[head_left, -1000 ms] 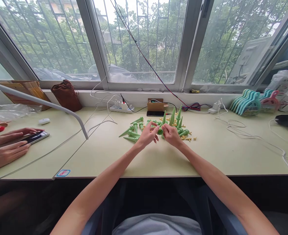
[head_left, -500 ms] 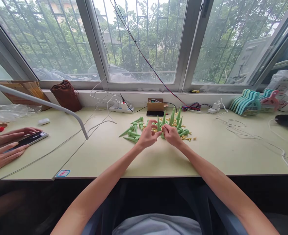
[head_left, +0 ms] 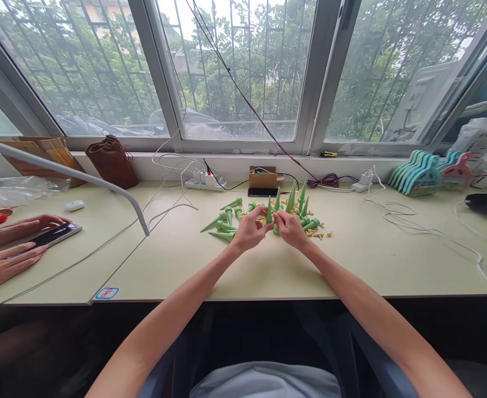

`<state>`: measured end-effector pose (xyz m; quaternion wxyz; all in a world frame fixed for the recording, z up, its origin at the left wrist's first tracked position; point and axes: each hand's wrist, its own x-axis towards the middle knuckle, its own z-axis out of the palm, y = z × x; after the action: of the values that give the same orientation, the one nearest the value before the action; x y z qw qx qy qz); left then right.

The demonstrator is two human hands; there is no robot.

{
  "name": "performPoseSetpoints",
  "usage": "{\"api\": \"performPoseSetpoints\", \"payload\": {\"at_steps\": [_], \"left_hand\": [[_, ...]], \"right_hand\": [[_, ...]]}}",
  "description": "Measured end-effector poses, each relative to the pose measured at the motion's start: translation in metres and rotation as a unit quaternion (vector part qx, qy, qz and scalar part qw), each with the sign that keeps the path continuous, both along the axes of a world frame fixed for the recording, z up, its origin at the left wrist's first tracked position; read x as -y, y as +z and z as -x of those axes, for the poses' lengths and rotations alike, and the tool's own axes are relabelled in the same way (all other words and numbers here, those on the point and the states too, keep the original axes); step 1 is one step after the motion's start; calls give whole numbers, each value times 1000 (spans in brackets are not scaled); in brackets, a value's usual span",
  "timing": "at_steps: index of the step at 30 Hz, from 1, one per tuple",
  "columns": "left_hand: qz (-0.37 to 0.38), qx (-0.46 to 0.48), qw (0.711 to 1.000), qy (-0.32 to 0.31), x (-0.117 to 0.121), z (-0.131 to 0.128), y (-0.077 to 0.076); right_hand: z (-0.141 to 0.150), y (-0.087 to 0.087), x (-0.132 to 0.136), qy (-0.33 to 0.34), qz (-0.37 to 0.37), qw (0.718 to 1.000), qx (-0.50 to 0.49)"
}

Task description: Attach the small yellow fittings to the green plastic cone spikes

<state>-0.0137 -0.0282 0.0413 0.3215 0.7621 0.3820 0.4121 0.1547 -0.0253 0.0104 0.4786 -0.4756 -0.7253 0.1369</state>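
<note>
My left hand (head_left: 249, 230) is closed around a green plastic spike (head_left: 269, 213), which looks like a plant watering spike, its point upward. Against the lower part of that spike, my right hand (head_left: 292, 229) pinches with thumb and forefinger. What sits in the right pinch is too small and hidden to make out. Behind the right hand several more green spikes (head_left: 291, 199) stand point up. Others, such as a lying green spike (head_left: 214, 222), spread out left of my hands. Small yellow plastic pieces (head_left: 315, 235) are scattered right of my right hand.
A phone (head_left: 263, 192) and an open cardboard box (head_left: 262, 179) are behind the spikes. White cables (head_left: 425, 229) trail over the table (head_left: 351, 271) at right. Another person's hands (head_left: 13, 260) rest on a phone (head_left: 50, 237) at left. A grey curved bar (head_left: 114, 190) crosses the left foreground.
The spike in my left hand has shifted slightly, and the left fingers have come down a little on it. My right hand stays almost where it was.
</note>
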Motion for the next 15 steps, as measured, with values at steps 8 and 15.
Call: {"api": "performPoseSetpoints", "payload": {"at_steps": [8,15], "left_hand": [[-20,10,1000,-4,-1,1,-1],[-19,-6,1000,6,-2,1,-2]], "right_hand": [[2,1,1,13,11,1000,6],[2,1,2,20,19,1000,12]]}}
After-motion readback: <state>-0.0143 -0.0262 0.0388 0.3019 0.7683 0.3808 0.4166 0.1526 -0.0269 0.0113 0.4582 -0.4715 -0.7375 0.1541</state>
